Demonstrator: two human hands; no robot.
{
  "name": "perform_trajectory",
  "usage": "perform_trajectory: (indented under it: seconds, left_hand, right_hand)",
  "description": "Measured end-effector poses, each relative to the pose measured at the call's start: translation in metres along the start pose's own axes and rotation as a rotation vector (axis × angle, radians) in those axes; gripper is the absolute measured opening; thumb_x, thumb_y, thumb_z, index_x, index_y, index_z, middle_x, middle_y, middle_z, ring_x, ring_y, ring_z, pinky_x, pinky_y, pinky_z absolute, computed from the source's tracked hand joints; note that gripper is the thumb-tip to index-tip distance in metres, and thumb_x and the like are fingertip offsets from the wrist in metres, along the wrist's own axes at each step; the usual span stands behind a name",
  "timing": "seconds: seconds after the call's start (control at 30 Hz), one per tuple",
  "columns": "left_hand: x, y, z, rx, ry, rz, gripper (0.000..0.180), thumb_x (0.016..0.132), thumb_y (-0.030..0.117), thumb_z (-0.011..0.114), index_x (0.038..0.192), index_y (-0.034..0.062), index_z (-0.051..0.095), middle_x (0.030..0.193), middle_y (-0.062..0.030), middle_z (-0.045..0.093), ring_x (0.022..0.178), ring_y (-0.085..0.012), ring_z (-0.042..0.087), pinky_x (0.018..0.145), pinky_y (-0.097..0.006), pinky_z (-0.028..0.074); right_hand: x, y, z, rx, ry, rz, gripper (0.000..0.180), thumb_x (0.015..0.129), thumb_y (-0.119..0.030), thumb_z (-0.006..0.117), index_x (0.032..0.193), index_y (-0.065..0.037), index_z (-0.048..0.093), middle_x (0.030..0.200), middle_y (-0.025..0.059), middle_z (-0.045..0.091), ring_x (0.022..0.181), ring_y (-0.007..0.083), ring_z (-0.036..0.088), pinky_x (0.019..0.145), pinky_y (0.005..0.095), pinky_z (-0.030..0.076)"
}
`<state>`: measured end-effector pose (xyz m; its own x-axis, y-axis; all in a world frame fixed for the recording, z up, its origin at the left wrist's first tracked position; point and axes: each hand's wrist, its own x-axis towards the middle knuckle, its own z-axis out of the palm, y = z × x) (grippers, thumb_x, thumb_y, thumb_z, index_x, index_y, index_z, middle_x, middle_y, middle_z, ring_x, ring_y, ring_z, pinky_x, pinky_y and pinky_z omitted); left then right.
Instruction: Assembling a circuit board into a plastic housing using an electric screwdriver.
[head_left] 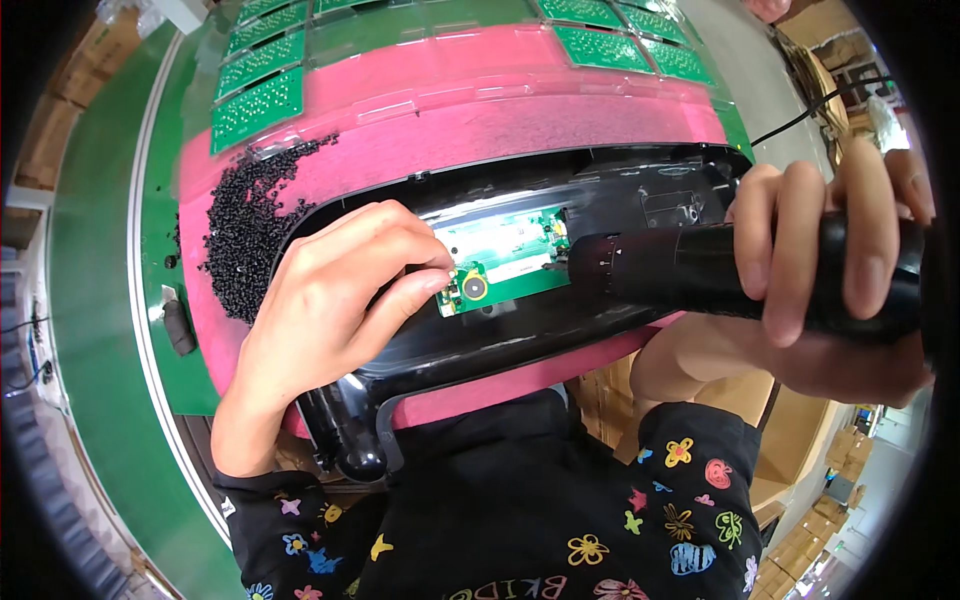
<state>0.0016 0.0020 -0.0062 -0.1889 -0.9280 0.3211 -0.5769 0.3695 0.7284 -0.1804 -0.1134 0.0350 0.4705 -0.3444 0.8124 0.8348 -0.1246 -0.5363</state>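
A long black plastic housing (480, 355), hollow side up, lies across in front of me. Inside it sits a green circuit board (525, 284) with a round component near its left end. My left hand (335, 285) reaches over the housing's left part, thumb and fingertips pinched at the board's left edge; whether a small part is between them is hidden. My right hand (800, 245) wraps round a black cylindrical electric screwdriver (650, 266), held nearly level. Its front end points left at the board's right end, and its tip is hard to make out there.
Beneath the housing is a pink mat (420, 120) on a green table (95, 290). Small black screws (240, 240) are heaped at the left. Clear plastic trays with green boards (258, 110) stand at the back. A dark grey roll (178, 326) lies left, and a black cable (815, 106) runs back right.
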Motion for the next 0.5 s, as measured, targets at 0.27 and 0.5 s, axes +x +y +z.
perform_trajectory:
  seconds: [0.27, 0.5]
  left_hand:
    - [0.001, -0.002, 0.002, 0.095, -0.093, -0.005, 0.011, 0.082, 0.011, 0.070, 0.083, 0.0022, 0.064, 0.080, -0.0075, 0.062, 0.072, -0.0265, 0.061, 0.060, -0.036, 0.051]
    - [0.001, -0.003, 0.002, 0.120, -0.122, -0.002, 0.014, 0.083, 0.014, 0.070, 0.079, 0.0024, 0.064, 0.078, -0.0067, 0.061, 0.070, -0.0258, 0.060, 0.057, -0.036, 0.049]
  right_hand:
    - [-0.007, -0.014, -0.022, -0.083, 0.005, 0.063, 0.051, 0.082, -0.042, 0.072, 0.109, -0.008, 0.045, 0.080, 0.0021, 0.059, 0.056, 0.0104, 0.059, 0.054, 0.0238, 0.049]
    - [-0.008, -0.026, -0.023, -0.137, 0.004, 0.092, 0.055, 0.081, -0.046, 0.073, 0.110, -0.009, 0.044, 0.081, 0.0022, 0.059, 0.055, 0.0103, 0.059, 0.054, 0.0232, 0.048]
